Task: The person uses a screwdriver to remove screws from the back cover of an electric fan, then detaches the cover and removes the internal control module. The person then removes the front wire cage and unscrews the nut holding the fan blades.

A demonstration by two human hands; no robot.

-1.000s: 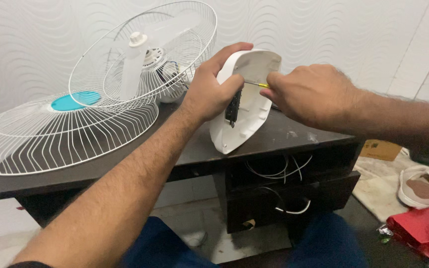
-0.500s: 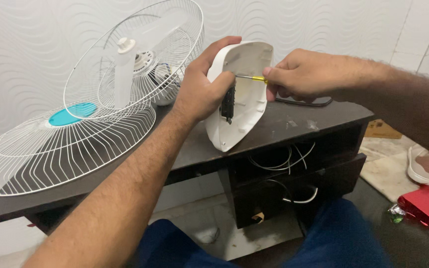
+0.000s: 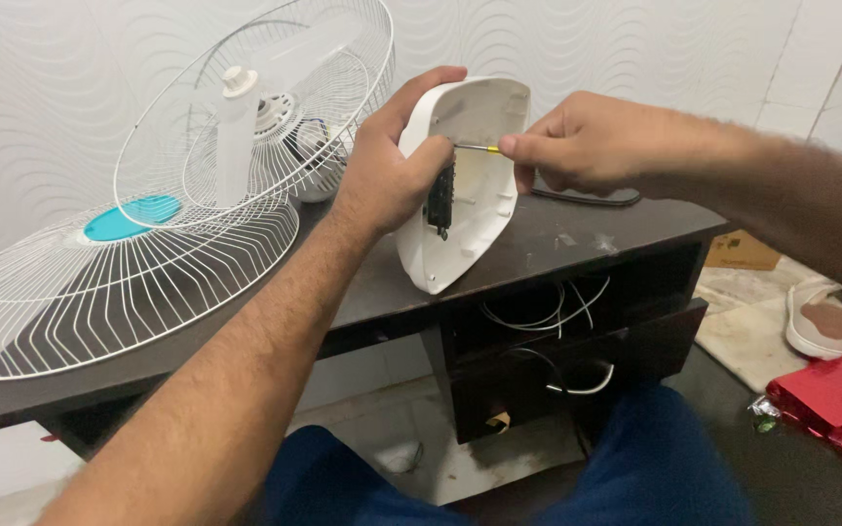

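My left hand (image 3: 387, 173) grips a white plastic fan cover (image 3: 470, 209) that stands on edge on the dark table (image 3: 246, 312), its hollow inside facing right. A small black circuit part (image 3: 439, 206) sits inside the cover by my thumb. My right hand (image 3: 587, 144) pinches a thin screwdriver with a yellow handle (image 3: 479, 148), its tip pressed into the cover's inside near the top.
A white fan head with rear grille and blades (image 3: 265, 107) leans at the back left. A loose front grille with a teal centre (image 3: 129, 273) lies flat. White wires (image 3: 548, 317) hang in the drawer opening. A dark phone (image 3: 587, 197), a sandal (image 3: 830, 326) and red wrapping (image 3: 830, 399) are to the right.
My right hand has drawn back and rotated slightly on the screwdriver. The view has shifted a little, so the cover and fan sit further left in the picture.
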